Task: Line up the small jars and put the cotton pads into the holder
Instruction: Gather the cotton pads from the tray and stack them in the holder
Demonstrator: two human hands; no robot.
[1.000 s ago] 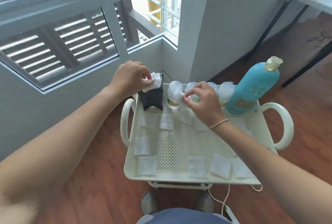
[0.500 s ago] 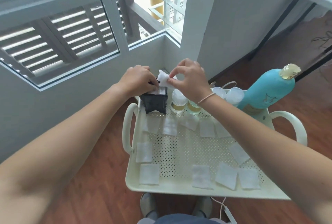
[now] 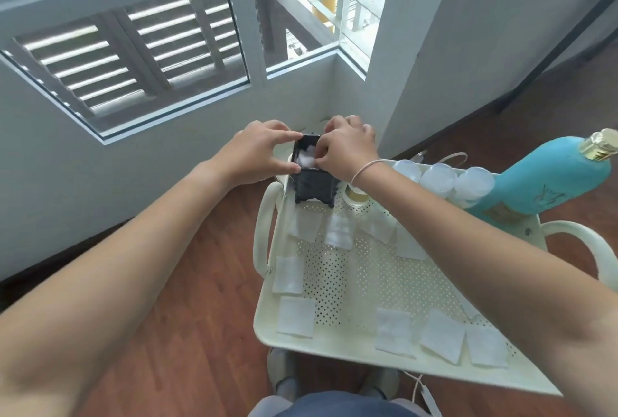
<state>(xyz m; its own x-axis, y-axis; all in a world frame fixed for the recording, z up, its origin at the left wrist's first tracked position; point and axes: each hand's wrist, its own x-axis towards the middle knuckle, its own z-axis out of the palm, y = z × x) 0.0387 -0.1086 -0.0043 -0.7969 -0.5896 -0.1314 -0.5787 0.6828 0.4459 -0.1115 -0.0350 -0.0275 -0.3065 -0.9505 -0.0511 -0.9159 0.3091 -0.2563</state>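
A black square holder stands at the far left corner of the cream perforated tray. White cotton pads fill its open top. My left hand grips the holder's left rim. My right hand is over the right rim, its fingers pressing a pad down into the opening. Small jars with clear lids stand in a row along the tray's far edge; one jar shows under my right wrist. Several loose square pads lie flat on the tray.
A tall turquoise bottle with a gold cap stands at the tray's far right corner. The tray has loop handles on the left and right. A wall and windows rise close behind. Wooden floor lies below, my feet under the tray's near edge.
My right hand carried a pad from the jars over to the holder and now pushes it in. My left hand shifted from the holder's top to its left rim. The view moved left.
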